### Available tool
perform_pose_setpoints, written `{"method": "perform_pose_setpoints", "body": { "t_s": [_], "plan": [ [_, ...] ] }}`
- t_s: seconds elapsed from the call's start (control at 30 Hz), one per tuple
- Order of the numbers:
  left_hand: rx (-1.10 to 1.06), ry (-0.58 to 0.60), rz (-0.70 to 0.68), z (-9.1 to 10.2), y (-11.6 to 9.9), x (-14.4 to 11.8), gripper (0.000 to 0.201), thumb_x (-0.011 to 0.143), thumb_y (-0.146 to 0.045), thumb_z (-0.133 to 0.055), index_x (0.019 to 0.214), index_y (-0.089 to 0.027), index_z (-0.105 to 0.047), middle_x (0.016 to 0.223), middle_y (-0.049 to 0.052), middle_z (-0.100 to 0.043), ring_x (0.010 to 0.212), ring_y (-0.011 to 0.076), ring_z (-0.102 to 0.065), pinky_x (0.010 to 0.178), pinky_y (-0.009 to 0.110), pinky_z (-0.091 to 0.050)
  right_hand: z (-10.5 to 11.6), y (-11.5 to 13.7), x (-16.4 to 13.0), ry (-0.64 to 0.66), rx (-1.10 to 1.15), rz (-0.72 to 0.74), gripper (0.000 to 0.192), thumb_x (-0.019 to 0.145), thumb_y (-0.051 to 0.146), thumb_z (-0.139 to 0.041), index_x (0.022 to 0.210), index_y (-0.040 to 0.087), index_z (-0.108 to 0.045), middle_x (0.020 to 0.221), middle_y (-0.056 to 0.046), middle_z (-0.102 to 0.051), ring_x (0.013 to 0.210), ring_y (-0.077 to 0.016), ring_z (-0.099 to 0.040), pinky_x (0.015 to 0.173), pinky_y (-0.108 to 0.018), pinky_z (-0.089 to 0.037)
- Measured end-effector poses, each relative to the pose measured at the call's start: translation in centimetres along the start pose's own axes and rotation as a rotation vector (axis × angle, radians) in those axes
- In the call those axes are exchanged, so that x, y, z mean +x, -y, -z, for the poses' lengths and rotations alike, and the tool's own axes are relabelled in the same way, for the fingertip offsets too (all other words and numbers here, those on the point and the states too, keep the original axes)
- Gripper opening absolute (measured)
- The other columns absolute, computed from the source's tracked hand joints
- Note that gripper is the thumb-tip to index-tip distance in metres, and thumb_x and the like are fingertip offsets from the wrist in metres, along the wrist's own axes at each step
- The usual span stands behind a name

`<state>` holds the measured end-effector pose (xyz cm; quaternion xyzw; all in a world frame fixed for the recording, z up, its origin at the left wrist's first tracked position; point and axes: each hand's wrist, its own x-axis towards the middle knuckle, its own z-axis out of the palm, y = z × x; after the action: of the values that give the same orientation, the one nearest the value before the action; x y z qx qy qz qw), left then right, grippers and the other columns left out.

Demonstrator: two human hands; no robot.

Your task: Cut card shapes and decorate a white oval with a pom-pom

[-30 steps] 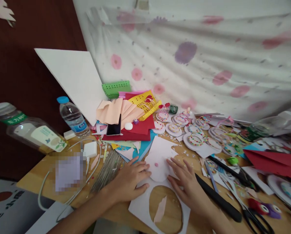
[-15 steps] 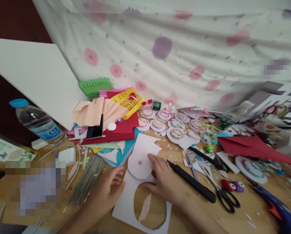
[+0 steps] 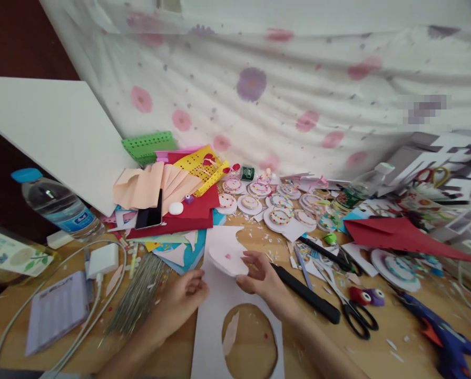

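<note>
My right hand [image 3: 261, 276] pinches the right edge of a white paper disc [image 3: 219, 258] with a small pink spot near its middle. The disc is tilted, its near edge raised off a white foam-like sheet [image 3: 209, 329]. A large round hole is cut through the near part of this sheet, and wood and a pale pink paper scrap [image 3: 231, 332] show through it. My left hand [image 3: 184, 297] hovers by the sheet's left edge, its fingers loosely curled and apart, holding nothing. Right of my right hand lies a black-handled cutter-like tool [image 3: 306, 292].
Scissors [image 3: 348, 302], a blue glue gun [image 3: 437, 326] and red paper [image 3: 409, 237] lie to the right. Beaded rings on white discs [image 3: 281, 216] fill the back. At left are a bundle of thin wires [image 3: 138, 292], a water bottle [image 3: 57, 205], a charger [image 3: 103, 260] and stacked coloured paper [image 3: 188, 210].
The disc, flat on the sheet before, now tilts up at its near edge in my right hand's pinch. The sheet has turned straighter. The view has shifted slightly.
</note>
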<state>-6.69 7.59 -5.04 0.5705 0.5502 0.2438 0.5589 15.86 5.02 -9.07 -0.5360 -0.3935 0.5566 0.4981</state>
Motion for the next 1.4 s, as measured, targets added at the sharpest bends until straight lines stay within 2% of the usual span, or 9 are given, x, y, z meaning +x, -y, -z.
{"method": "perform_pose_setpoints", "body": {
  "t_s": [0.13, 0.37, 0.5, 0.63, 0.8, 1.0, 1.2, 1.3, 1.4],
  "plan": [
    [-0.008, -0.151, -0.060, -0.2, 0.3, 0.1, 0.051, 0.070, -0.040, -0.068, 0.113, -0.016, -0.057, 0.114, 0.014, -0.066, 0.108, 0.0271, -0.064, 0.094, 0.044, -0.053, 0.5, 0.6, -0.4, -0.109, 0.183, -0.019, 0.060, 0.071, 0.052, -0.076, 0.117, 0.025, -0.048, 0.124, -0.011, -0.056, 0.110, -0.0269, -0.063, 0.090, -0.047, -0.053],
    [-0.502, -0.026, 0.152, -0.4, -0.9, -0.4, 0.050, 0.070, -0.039, -0.071, 0.112, -0.013, -0.060, 0.108, 0.013, -0.071, 0.104, 0.0266, -0.068, 0.089, 0.036, -0.054, -1.0, 1.7, -1.9, -0.019, 0.372, -0.155, 0.058, 0.067, 0.045, -0.083, 0.111, 0.022, -0.053, 0.121, -0.011, -0.059, 0.110, -0.0279, -0.064, 0.089, -0.044, -0.053],
    [-0.348, 0.087, 0.089, -0.9, -1.5, -0.5, 0.048, 0.071, -0.043, -0.072, 0.109, -0.015, -0.066, 0.102, 0.010, -0.074, 0.098, 0.0303, -0.069, 0.079, 0.038, -0.056, -2.1, 2.4, -2.5, -0.004, 0.402, -0.123, 0.063, 0.063, 0.045, -0.085, 0.113, 0.022, -0.054, 0.123, -0.013, -0.057, 0.109, -0.0282, -0.063, 0.082, -0.041, -0.054],
    [-0.076, 0.057, -0.107, 0.3, -1.9, -1.2, 0.047, 0.069, -0.045, -0.074, 0.109, -0.020, -0.067, 0.107, 0.007, -0.074, 0.104, 0.0329, -0.067, 0.078, 0.036, -0.058, 0.6, 4.5, -3.6, -0.053, 0.313, 0.043, 0.057, 0.066, 0.045, -0.082, 0.112, 0.025, -0.054, 0.118, -0.009, -0.062, 0.106, -0.0258, -0.063, 0.088, -0.045, -0.053],
    [0.009, -0.075, -0.214, 0.9, -3.2, -0.8, 0.046, 0.069, -0.053, -0.071, 0.106, -0.025, -0.069, 0.106, 0.001, -0.074, 0.103, 0.0308, -0.067, 0.081, 0.030, -0.057, 4.9, 4.8, -5.0, -0.245, 0.236, 0.202, 0.047, 0.074, 0.043, -0.077, 0.109, 0.027, -0.049, 0.103, -0.004, -0.067, 0.109, -0.0236, -0.064, 0.101, -0.048, -0.046],
    [0.058, -0.056, -0.130, -1.3, -2.9, 1.4, 0.054, 0.071, -0.056, -0.068, 0.109, -0.019, -0.065, 0.100, 0.006, -0.074, 0.098, 0.0314, -0.068, 0.076, 0.034, -0.057, 3.5, 1.3, -4.3, -0.068, -0.003, 0.210, 0.058, 0.075, 0.050, -0.073, 0.117, 0.026, -0.042, 0.120, -0.011, -0.056, 0.113, -0.0255, -0.061, 0.099, -0.047, -0.048],
    [0.008, -0.037, -0.160, -2.3, -3.2, -0.7, 0.057, 0.075, -0.057, -0.067, 0.118, -0.020, -0.060, 0.109, 0.007, -0.072, 0.098, 0.0304, -0.068, 0.077, 0.033, -0.058, 1.3, 2.0, -3.3, -0.066, -0.287, 0.227, 0.088, 0.062, 0.037, -0.083, 0.132, 0.023, -0.032, 0.133, -0.014, -0.047, 0.114, -0.0261, -0.054, 0.098, -0.045, -0.048],
    [-0.022, -0.055, -0.133, -1.9, -3.7, -2.0, 0.056, 0.075, -0.057, -0.068, 0.120, -0.024, -0.059, 0.111, 0.003, -0.072, 0.101, 0.0301, -0.068, 0.080, 0.032, -0.059, 1.1, 3.0, -3.4, -0.061, -0.386, 0.291, 0.090, 0.058, 0.033, -0.084, 0.133, 0.023, -0.034, 0.128, -0.011, -0.050, 0.113, -0.0258, -0.054, 0.094, -0.041, -0.049],
    [0.022, -0.207, -0.111, 0.3, -3.7, -2.9, 0.054, 0.076, -0.058, -0.066, 0.119, -0.026, -0.060, 0.104, 0.002, -0.074, 0.097, 0.0296, -0.069, 0.076, 0.030, -0.060, 3.1, 3.9, -3.9, -0.134, -0.522, 0.419, 0.088, 0.059, 0.029, -0.081, 0.133, 0.023, -0.034, 0.129, -0.011, -0.049, 0.113, -0.0257, -0.053, 0.095, -0.040, -0.048]
  ]
}}
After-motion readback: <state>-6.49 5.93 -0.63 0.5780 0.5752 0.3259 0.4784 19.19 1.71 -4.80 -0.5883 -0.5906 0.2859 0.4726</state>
